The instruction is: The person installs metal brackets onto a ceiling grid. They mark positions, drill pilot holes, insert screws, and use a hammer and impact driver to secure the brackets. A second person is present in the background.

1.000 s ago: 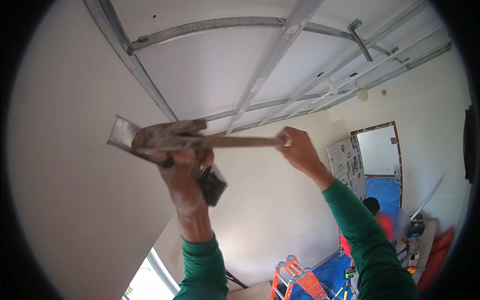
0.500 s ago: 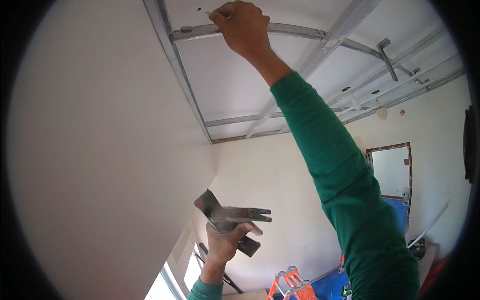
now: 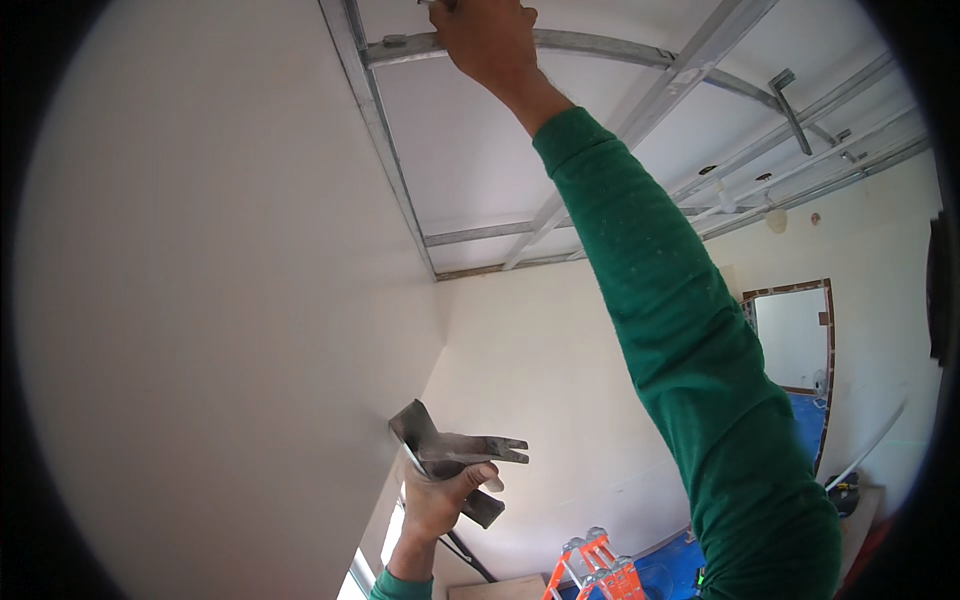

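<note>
My left hand (image 3: 432,508) is closed around a claw hammer (image 3: 480,448), low and left of the middle, its forked claw pointing right. A dark, flat-sided piece (image 3: 412,420) crosses the hammer at a slant in the same grip; whether it is separate from the hammer I cannot tell. Raised to the ceiling, my right hand (image 3: 490,40) has its fingers closed just beyond a grey metal ceiling channel (image 3: 590,42). A small thin light-coloured bit, nail-like, shows at its fingertips, mostly cut off by the top edge.
A smooth pale wall (image 3: 220,300) rises close on my left. Metal framing (image 3: 690,75) crosses the ceiling, with a bent metal strip (image 3: 790,110) hanging from it. Below stands an orange ladder (image 3: 597,570) on a blue floor covering. A doorway (image 3: 790,340) opens at the right.
The ceiling framing has shifted up and to the right in view. My right hand sits higher, partly out of the picture. My left hand with the hammer is slightly lower and further left.
</note>
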`<state>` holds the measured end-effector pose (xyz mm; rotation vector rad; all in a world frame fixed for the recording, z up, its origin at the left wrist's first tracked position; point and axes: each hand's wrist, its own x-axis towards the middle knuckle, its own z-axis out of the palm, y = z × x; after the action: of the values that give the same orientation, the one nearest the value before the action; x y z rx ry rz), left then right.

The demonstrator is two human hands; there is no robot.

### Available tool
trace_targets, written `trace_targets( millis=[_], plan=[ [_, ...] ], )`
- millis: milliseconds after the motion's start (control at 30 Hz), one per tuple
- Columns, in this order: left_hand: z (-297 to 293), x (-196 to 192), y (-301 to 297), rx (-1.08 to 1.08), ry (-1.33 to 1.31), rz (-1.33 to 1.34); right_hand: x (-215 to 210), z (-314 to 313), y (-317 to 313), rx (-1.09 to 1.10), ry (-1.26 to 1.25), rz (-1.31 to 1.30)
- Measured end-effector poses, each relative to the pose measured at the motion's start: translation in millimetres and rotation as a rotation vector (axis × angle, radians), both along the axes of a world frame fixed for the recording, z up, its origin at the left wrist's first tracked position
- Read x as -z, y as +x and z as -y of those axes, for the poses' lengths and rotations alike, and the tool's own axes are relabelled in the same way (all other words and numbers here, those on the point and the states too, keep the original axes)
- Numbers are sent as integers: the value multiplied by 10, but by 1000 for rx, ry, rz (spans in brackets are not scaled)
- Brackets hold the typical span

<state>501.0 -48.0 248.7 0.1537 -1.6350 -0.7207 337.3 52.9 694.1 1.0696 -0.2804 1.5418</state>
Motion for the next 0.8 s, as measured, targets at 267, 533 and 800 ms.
trace_targets(
  millis=[267,533,800],
  plan=[
    [79,141,76,50,46,29,55,-42,140,144,-27,36],
    [65,248,87,-119,-72,131,-78,159,205,190,-169,-113],
    [159,412,194,-67,49,156,-196,-11,199,90,-74,-131]
  ],
)
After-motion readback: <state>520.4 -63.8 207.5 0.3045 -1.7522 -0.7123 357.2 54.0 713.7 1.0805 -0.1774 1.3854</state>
